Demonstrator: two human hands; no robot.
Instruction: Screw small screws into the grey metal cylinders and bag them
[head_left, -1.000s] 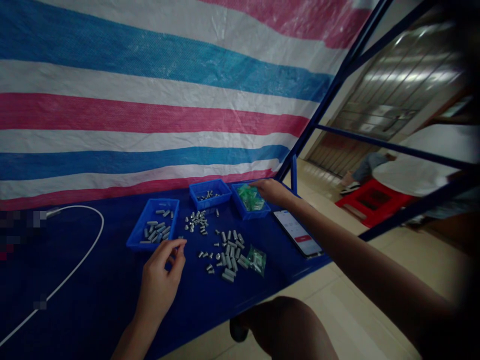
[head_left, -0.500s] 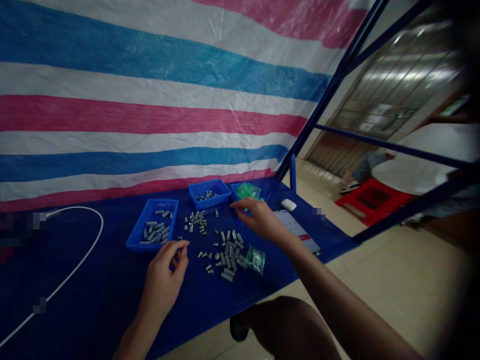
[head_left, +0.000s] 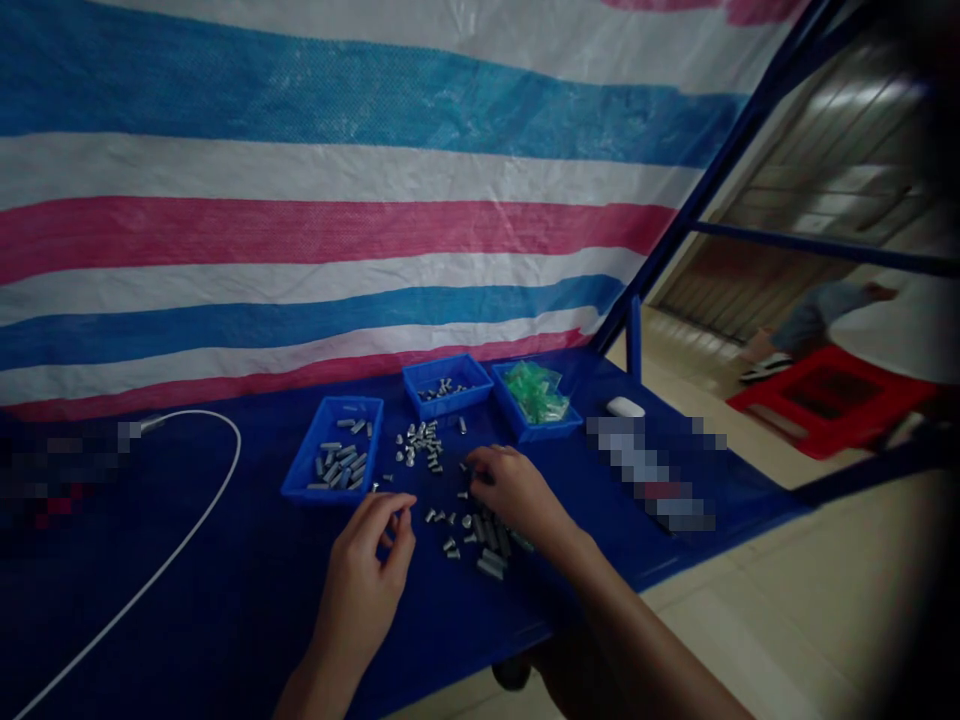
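Note:
My left hand [head_left: 366, 575] hovers over the front of the blue table, fingers curled and thumb and index tips together. Whatever they may pinch is too small to make out. Above the loose metal parts is my right hand [head_left: 521, 495], its fingers bent down with a gap between index finger and thumb. Its fingertips are near a small screw [head_left: 463, 467]. Partly beneath this hand lie grey metal cylinders [head_left: 491, 565]. Short screws [head_left: 450, 547] are scattered between the hands, and a heap of screws [head_left: 424, 440] lies farther back.
A blue bin [head_left: 292, 490] at left holds metal cylinders. Behind the heap, another blue bin [head_left: 424, 408] contains small screws. Green plastic bags [head_left: 536, 392] fill a third bin [head_left: 540, 432]. A white case [head_left: 625, 407] and a white cable [head_left: 238, 450] lie on the table [head_left: 225, 600].
My right hand has moved from in front of the green bags down and toward me, over the metal cylinders. The view has turned left; my left hand keeps its curled shape.

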